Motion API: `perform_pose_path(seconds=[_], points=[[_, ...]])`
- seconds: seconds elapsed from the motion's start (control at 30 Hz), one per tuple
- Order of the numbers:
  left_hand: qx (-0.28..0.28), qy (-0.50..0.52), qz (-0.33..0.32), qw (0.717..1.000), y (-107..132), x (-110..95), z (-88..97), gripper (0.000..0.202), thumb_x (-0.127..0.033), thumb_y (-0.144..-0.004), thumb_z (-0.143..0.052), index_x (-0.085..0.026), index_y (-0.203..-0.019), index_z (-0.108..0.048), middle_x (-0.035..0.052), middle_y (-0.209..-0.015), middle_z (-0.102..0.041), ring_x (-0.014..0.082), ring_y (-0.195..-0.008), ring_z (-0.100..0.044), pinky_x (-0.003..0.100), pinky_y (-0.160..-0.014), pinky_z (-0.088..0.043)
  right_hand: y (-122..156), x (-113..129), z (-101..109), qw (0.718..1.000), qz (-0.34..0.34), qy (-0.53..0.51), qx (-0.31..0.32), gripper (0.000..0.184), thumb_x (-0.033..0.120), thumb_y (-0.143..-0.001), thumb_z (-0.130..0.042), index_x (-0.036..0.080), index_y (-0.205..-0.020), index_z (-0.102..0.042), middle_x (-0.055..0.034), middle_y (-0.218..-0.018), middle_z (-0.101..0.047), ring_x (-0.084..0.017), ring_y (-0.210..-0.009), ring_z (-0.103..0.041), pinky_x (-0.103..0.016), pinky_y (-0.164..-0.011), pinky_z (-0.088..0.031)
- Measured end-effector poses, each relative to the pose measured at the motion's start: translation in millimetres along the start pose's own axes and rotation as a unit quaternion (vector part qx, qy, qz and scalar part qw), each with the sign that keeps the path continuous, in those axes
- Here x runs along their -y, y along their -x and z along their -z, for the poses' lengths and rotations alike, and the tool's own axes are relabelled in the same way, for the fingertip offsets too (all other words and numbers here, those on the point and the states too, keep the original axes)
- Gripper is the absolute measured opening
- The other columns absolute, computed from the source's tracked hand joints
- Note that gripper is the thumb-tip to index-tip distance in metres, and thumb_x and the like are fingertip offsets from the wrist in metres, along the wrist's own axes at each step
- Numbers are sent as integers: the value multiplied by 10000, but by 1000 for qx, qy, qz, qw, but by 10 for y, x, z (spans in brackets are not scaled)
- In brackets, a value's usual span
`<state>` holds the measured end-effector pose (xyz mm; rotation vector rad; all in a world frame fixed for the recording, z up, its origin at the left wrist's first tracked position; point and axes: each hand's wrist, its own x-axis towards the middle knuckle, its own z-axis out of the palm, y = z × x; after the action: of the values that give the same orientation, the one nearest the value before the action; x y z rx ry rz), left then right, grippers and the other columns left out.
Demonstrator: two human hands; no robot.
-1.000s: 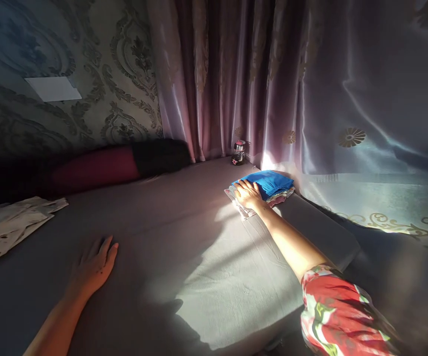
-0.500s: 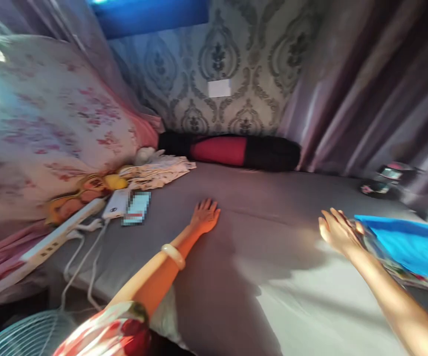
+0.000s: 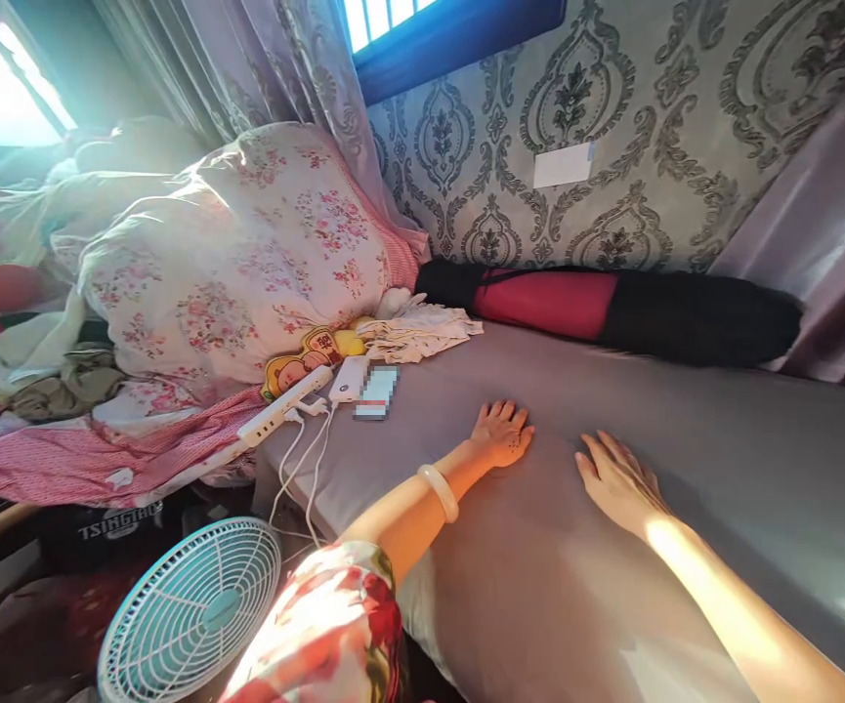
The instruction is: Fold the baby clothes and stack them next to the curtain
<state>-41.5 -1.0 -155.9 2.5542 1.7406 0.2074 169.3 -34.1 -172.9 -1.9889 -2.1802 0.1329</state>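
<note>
My left hand point(image 3: 501, 433) lies flat and open on the grey bed sheet point(image 3: 686, 439), a pale bangle point(image 3: 440, 490) on its wrist. My right hand point(image 3: 616, 476) hovers open just to its right over the sheet, fingers stretched out, holding nothing. A folded cream cloth point(image 3: 422, 330) lies beyond the left hand, near a red and black bolster point(image 3: 612, 308) along the wall. The blue folded clothes are out of view.
A floral quilt heap point(image 3: 246, 254) fills the left. A power strip point(image 3: 279, 412), a white power bank point(image 3: 349, 379) and a phone point(image 3: 376, 392) lie at the bed's left edge with cables hanging. A teal fan point(image 3: 191, 610) stands below. Curtains hang at right.
My head turned left, so the blue clothes pile left the view. My right hand came off that pile and moved left across the sheet, close to my left hand.
</note>
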Motion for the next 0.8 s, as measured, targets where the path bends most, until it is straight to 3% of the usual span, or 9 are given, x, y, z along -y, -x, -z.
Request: perform_pose_path(seconds=[0.23, 0.33, 0.4, 0.47, 0.5, 0.67, 0.8], points=[[17, 32, -35, 999, -70, 176, 94, 534, -490, -1008, -324, -192, -1418, -493, 125, -1446, -514, 295, -1302, -477, 485, -1075, -379, 135, 72, -160, 994, 61, 53, -78, 569, 380, -1002, -189, 163, -1397, -536, -161, -1492, -480, -317, -1374, -442, -567, -1107, -329], [31, 141, -51, 988, -140, 395, 134, 444, -430, -970, -472, -217, -1345, -577, 85, -1412, -564, 261, -1269, -519, 430, -1078, -396, 182, 79, -186, 985, 87, 83, -122, 546, 340, -1010, -205, 135, -1378, -552, -182, -1462, -509, -326, -1341, -476, -573, -1094, -337], [16, 262, -22, 965, -202, 615, 179, 346, -343, -932, -545, -204, -1225, -666, 61, -1264, -672, 210, -1151, -603, 339, -1014, -454, 200, 98, -179, 983, 90, 88, -135, 541, 330, -1014, -207, 125, -1368, -561, -185, -1448, -525, -328, -1324, -492, -573, -1086, -349], [-67, 358, 83, 927, -261, 902, 261, 243, -259, -887, -585, -176, -1060, -733, 49, -1039, -747, 186, -969, -669, 294, -907, -508, 208, 118, -162, 983, 88, 87, -137, 545, 332, -1018, -203, 120, -1367, -564, -185, -1443, -530, -327, -1315, -501, -573, -1080, -360], [-143, 371, 161, 903, -284, 1069, 321, 168, -210, -835, -627, -172, -941, -751, 42, -933, -754, 189, -898, -680, 295, -870, -522, 210, 126, -152, 983, 86, 85, -136, 548, 335, -1020, -200, 118, -1369, -563, -184, -1443, -531, -327, -1314, -502, -574, -1079, -363], [-308, 311, 317, 841, -259, 1973, 750, 171, -54, -790, -553, -162, -824, -681, 98, -929, -719, 249, -1020, -651, 378, -947, -476, 209, 138, -128, 984, 82, 88, -128, 561, 340, -1018, -190, 117, -1375, -560, -180, -1447, -529, -331, -1326, -490, -580, -1082, -357], [-393, 254, 400, 788, -123, 2482, 1045, 136, -64, -771, -604, -175, -847, -625, 145, -999, -679, 320, -1135, -591, 451, -978, -430, 209, 135, -139, 984, 84, 91, -128, 576, 344, -1017, -176, 117, -1372, -568, -176, -1445, -533, -333, -1325, -490, -576, -1080, -358]])
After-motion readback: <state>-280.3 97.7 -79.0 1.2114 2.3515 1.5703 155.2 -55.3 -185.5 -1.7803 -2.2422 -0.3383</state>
